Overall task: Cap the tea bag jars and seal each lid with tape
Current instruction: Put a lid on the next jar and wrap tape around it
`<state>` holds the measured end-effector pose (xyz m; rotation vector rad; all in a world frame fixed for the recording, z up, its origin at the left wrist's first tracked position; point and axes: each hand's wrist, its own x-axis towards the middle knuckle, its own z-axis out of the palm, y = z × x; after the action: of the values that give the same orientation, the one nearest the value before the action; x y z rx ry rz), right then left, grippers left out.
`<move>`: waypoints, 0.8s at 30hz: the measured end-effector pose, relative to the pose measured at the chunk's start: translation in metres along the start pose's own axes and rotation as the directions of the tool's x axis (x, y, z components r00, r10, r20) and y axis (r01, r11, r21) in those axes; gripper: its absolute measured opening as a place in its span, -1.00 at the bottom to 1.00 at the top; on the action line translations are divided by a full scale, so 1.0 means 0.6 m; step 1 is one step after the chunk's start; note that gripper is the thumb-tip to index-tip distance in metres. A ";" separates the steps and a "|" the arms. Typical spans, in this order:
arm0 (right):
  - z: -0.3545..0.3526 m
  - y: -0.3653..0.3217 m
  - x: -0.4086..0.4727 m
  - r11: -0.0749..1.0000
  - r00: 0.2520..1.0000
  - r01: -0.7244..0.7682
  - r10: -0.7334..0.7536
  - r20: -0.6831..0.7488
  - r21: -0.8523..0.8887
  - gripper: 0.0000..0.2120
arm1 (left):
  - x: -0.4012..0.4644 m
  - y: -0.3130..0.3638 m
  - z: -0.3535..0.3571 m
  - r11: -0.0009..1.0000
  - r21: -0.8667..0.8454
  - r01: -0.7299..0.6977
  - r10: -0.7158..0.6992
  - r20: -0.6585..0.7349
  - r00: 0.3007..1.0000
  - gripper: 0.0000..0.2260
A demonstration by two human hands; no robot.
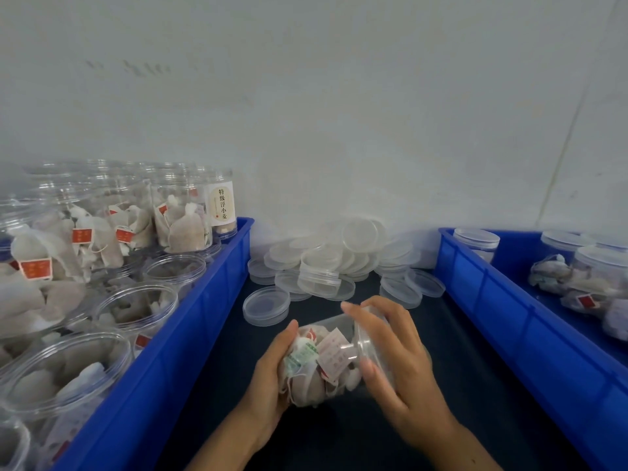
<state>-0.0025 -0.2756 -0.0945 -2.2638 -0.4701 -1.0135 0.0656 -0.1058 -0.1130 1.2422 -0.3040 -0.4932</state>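
Open filled jars (136,311) crowd the left bin (190,334) at 9 o'clock, left hand (272,365) grips one jar (326,358) at 6, right hand (397,355) fingers curl around its lid (368,338), capped jars (475,243) at 3, no tape visible.

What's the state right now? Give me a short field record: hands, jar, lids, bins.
left hand: grips the base end of the jar
right hand: curled round the lid at the jar's mouth
jar: clear, filled with tea bags, held tilted above the dark table
lid: clear, at the jar's mouth; fully seated or not, cannot tell
spare lids: loose pile by the wall
left bin: blue, holds uncapped filled jars
right bin: blue, holds capped jars
tape: none visible
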 end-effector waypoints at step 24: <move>0.018 -0.013 -0.014 0.968 0.988 -0.139 0.149 -0.034 0.209 -0.52 | -0.017 -0.012 0.024 0.974 -0.103 -0.202 0.187 -0.136 0.973 -0.61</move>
<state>-0.0063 -0.2632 -0.1031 -2.0515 -0.3660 -0.9014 0.0485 -0.1145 -0.1152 1.1111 -0.2833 -0.2585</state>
